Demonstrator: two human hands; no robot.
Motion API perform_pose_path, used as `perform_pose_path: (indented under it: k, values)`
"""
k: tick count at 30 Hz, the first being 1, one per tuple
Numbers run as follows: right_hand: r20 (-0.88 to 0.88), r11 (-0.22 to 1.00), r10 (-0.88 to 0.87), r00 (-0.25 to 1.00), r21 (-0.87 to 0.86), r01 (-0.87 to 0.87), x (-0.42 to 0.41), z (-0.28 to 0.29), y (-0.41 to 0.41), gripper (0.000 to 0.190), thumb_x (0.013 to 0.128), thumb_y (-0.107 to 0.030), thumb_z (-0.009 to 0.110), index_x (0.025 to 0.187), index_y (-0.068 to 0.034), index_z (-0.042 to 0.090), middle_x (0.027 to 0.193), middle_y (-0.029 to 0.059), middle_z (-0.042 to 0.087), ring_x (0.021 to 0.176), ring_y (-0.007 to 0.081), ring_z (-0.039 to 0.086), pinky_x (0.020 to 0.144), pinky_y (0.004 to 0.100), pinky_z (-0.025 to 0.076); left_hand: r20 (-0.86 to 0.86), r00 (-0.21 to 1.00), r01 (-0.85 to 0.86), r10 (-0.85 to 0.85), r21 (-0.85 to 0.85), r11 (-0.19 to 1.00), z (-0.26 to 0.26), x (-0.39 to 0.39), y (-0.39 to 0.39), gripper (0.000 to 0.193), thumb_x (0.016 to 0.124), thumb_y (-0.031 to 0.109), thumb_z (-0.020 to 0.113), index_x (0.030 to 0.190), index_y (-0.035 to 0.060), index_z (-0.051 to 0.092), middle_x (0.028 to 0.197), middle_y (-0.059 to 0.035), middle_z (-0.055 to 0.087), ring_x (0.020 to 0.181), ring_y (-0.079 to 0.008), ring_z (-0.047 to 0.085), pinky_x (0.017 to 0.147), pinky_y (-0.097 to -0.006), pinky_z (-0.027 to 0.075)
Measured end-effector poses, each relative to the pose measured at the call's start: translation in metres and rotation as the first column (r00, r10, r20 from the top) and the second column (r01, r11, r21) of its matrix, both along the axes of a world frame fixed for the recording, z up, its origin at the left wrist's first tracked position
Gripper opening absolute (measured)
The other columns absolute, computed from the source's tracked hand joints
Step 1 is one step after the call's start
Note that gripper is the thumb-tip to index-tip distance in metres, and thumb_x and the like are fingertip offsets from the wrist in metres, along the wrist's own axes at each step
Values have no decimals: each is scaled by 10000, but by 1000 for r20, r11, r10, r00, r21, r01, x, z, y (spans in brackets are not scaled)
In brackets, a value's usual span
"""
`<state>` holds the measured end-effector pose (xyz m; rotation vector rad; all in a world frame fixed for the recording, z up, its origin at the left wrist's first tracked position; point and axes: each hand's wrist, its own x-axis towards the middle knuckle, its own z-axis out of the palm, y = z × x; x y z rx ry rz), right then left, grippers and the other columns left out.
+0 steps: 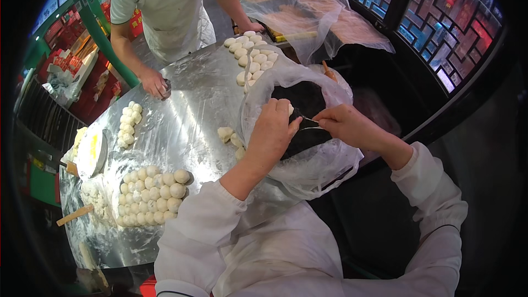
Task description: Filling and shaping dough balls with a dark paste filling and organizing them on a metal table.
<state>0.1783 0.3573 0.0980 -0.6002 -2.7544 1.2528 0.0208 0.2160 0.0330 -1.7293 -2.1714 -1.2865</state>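
My left hand [273, 130] holds a piece of white dough [291, 109], mostly hidden behind the fingers, with dark filling showing beside it. In my right hand [344, 124] is a thin metal tool [310, 120]; its tip reaches the filling at the dough, and its exact kind cannot be made out. Both hands are above a container lined with a clear plastic bag [284, 73]. Black filling [298, 93] fills the liner. Several dough pieces [235, 140] lie just left of the liner, partly covered by my left forearm.
The floured metal table [181, 119] carries rows of dough balls [154, 194], a smaller cluster [130, 123] and flattened white buns [255, 60]. A wooden-handled tool [76, 214] juts over the left edge. Across the table, another person's hand [154, 83] grips a small object.
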Motion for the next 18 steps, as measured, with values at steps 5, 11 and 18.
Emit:
perform_pose_path:
  k: [5,11,18]
  values:
    - [4,970,114,993,215,-113,9,-4,19,245,951,-126,595,1076,40,725,862,163,721,794,260,690,756,357,534,-47,998,48,-51,-64,997,-14,-11,1,278,884,88,701,1112,8,563,1017,-184,600,914,-374,614,788,-421,500]
    - [138,931,99,985,336,-141,18,-12,13,215,934,-122,590,1014,10,740,877,193,717,865,342,701,826,421,534,810,578,225,-98,-42,974,0,-25,2,240,853,17,663,1092,27,643,905,-121,677,830,-214,658,719,-361,520]
    - [72,784,38,997,616,-75,8,-15,-5,270,907,-246,677,1074,-38,722,1080,138,666,1047,342,620,891,448,503,35,999,33,-29,-94,995,-24,-19,-1,338,871,5,638,1204,62,609,953,-70,681,895,-185,655,789,-360,518]
